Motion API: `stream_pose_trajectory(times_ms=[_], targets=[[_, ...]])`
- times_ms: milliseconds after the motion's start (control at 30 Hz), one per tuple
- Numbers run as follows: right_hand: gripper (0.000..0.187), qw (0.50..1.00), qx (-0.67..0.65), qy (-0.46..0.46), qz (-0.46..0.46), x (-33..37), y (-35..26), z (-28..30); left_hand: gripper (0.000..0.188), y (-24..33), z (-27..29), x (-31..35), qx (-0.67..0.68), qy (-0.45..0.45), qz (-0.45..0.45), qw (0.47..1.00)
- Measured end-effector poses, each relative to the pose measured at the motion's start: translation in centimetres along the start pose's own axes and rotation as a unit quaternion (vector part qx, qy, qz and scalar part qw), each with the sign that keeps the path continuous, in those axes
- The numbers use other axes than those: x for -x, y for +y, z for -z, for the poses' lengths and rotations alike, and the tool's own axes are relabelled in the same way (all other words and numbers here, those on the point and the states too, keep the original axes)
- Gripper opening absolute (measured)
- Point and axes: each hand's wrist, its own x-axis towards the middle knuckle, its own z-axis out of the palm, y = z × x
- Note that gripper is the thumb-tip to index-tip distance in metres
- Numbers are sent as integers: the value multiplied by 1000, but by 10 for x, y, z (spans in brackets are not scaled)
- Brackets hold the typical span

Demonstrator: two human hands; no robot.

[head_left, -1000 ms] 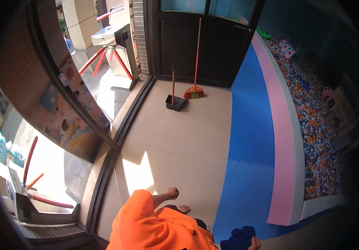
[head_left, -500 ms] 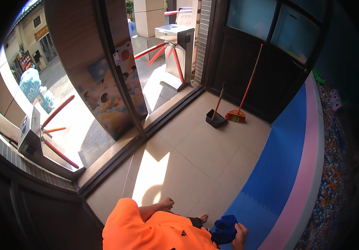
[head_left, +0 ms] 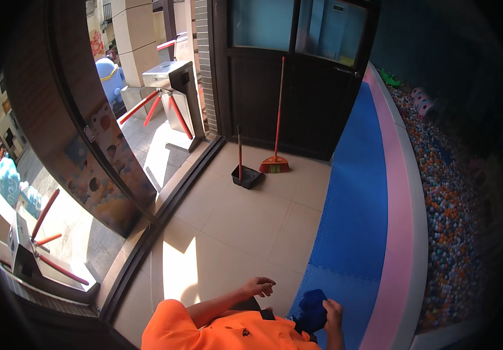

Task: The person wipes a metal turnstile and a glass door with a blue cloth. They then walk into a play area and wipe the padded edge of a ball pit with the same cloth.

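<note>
My right hand (head_left: 333,314), at the lower middle, is closed on a dark blue cloth (head_left: 311,309) that hangs bunched in front of my orange shirt. My left hand (head_left: 259,286) hangs free over the tiles, fingers loosely bent and apart, with nothing in it. Farther ahead, a red-handled broom (head_left: 274,164) with an orange head leans upright against the dark door. Just left of it stands a black dustpan (head_left: 245,177) with an upright handle. Neither hand is near them.
Blue mats (head_left: 342,221) with a pink border (head_left: 402,192) run along the right, beside a ball pit (head_left: 452,233). A dark door (head_left: 277,99) stands ahead. On the left are a raised threshold (head_left: 164,219) and metal turnstiles with red arms (head_left: 172,87).
My view has swung right and moved nearer the mats. My left hand has reached forward and its fingers have loosened. The right hand still holds the blue cloth.
</note>
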Motion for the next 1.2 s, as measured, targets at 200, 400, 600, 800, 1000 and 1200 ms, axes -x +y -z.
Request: stream_pose_trajectory(times_ms=[200, 400, 600, 800, 1000, 1200], targets=[[30, 978, 99, 62, 173, -31, -17, -17, 52, 85, -45, -17, -51, -124, -50, 990], [38, 800, 434, -22, 414, -58, -29, -83, 74, 108, -34, -65, 35, -205, -69, 976], [42, 854, 377, -47, 355, -84, -36, -120, 39, 151, -22, -85, 189, -139, 45, 971], [48, 930, 220, 135, 260, -102, -20, -115, 42, 170, -3, -117, 162, -161, 99, 969], [55, 968, -17, 105, 228, -77, -36, -103, 46, 188, -23, -137, 82, -331, 113, 933], [41, 974, -102, 173, 109, -41, -3, -96, 29, 172, -63, -133, -58, -428, 107, 895]])
